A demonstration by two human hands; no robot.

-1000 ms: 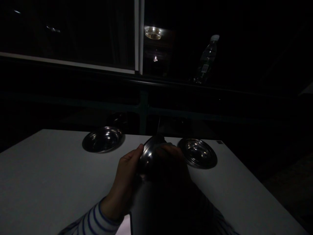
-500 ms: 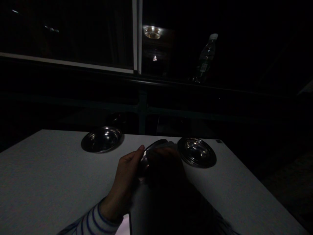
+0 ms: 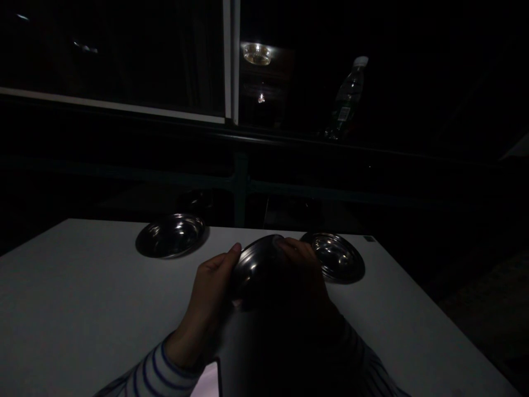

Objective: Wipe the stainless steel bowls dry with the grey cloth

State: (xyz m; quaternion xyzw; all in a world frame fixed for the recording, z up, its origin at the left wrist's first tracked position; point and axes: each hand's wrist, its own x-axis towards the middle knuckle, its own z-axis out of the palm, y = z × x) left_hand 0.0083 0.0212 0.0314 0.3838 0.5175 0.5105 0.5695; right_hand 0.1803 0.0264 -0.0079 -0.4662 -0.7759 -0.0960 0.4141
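A shiny metal dish is held up, tilted, above the near middle of the table. My left hand is closed on its left side, thumb along the rim. My right hand lies in deep shadow, its bent fingers pressed at the dish's upper right edge. A faint greyish patch shows at those fingertips, too dark to name. To the left rests another metal dish. Behind my right hand sits a metal dish, its rim lines suggesting a stack.
The white table ends at a dark railing and window frame. A clear plastic bottle with a white cap stands beyond it. A pale, dark-edged flat object lies by my left sleeve. A small dark label marks the far right corner.
My right hand has moved right, from over the held dish to its upper right edge, uncovering more of the dish's surface. My left hand keeps its grip almost unmoved.
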